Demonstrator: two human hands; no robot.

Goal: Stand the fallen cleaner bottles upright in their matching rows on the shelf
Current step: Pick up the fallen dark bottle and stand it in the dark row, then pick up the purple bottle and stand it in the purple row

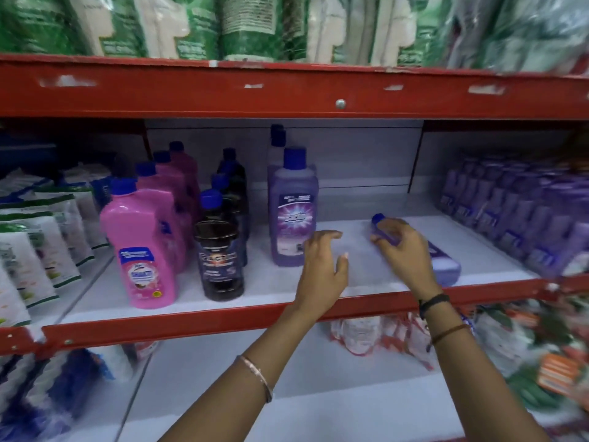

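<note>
A purple cleaner bottle [444, 263] with a blue cap lies on its side on the white shelf [357, 272], cap toward the back. My right hand [403, 250] is closed over its neck and upper body. My left hand [322, 266] hovers with fingers spread, just right of the front upright purple bottle [291, 208], holding nothing. More purple bottles stand behind that one. Left of them runs a row of upright dark bottles [221, 260], then a row of upright pink bottles [140, 247].
Small purple bottles [516, 212] fill the shelf's right side. White and green pouches [38, 237] sit at the left. A red shelf beam [287, 90] runs overhead, with green packs above it. The red front rail [223, 320] lies under my wrists; packets sit on the shelf below.
</note>
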